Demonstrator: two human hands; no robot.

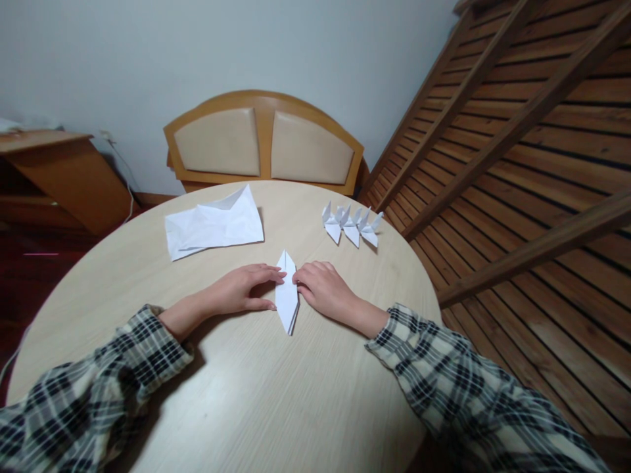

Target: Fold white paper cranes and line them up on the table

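A long diamond of folded white paper (286, 299) lies on the table with its points toward and away from me. Its layers show along the lower right edge. My left hand (244, 287) is open at its left side, fingertips resting on the upper part and the thumb apart from them at the lower left edge. On the other side, my right hand (323, 287) has its fingers curled and closed at the paper's right edge. The thumb and forefinger pinch that edge; the other fingertips are partly hidden.
Three folded paper cranes (351, 226) stand in a row at the back right of the round table (236, 401). Creased white paper sheets (214, 226) lie at the back left. Beyond the table is a padded headboard (217, 141); wooden slats (522, 138) rise at the right.
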